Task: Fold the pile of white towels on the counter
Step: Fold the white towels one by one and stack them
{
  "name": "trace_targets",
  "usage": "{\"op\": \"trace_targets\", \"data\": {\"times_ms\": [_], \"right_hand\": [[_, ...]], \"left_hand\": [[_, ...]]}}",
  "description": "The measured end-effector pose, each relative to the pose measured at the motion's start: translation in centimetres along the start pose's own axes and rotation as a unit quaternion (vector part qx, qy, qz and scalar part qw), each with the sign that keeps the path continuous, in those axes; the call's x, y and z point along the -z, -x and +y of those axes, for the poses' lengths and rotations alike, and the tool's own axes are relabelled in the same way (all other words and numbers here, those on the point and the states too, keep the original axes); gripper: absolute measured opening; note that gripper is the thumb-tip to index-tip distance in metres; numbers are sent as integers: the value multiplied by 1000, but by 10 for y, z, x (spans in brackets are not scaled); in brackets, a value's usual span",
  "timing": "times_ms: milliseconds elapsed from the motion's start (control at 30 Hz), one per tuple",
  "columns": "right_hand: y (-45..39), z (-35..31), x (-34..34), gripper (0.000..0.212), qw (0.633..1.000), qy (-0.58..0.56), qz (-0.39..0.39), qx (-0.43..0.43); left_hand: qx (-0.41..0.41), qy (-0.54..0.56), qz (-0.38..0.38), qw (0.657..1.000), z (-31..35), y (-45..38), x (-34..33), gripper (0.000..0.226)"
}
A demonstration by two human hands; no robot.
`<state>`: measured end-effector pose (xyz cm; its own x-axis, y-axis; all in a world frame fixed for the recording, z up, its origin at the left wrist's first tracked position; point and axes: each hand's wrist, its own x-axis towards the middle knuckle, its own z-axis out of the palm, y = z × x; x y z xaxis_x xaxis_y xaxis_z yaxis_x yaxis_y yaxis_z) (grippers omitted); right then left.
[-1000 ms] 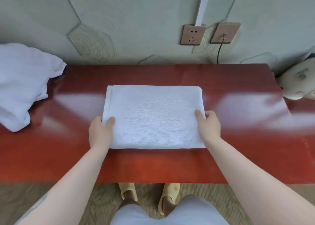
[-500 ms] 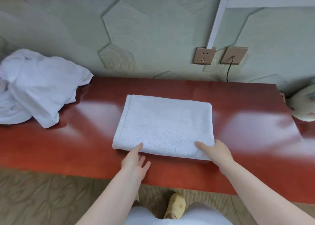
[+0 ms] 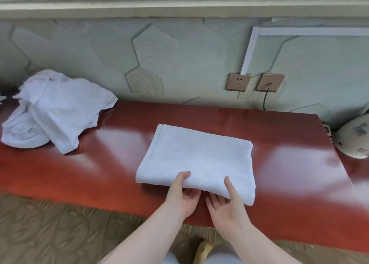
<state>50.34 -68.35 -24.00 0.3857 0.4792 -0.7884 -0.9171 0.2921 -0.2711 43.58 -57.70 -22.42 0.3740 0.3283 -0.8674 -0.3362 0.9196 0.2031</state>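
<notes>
Matt white terry-cloth folded towel, glossy red counter perhaps lacquered wood, textured wall

A white folded towel lay flat as a neat rectangle at the middle of the red counter, its near edge at the counter's 6 o'clock side and a hemmed edge showing along its 9 o'clock side. A crumpled pile of white towels sat unfolded at the counter's 10 o'clock end, against the wall, well apart from the folded one.
</notes>
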Motion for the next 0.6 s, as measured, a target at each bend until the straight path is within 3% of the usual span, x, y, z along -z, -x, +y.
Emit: {"op": "trace_targets", "data": {"times_ms": [133,500,600], "right_hand": [[2,12,-33,44,997,-61,24,-35],[35,82,-69,24,991,63,105,45],[48,118,-96,23,991,79,92,62]], "left_hand": [[24,-8,-26,999,-2,10,19,54],[-69,109,-61,990,81,37,91,36],[-94,137,-54,985,117,57,116,32]]}}
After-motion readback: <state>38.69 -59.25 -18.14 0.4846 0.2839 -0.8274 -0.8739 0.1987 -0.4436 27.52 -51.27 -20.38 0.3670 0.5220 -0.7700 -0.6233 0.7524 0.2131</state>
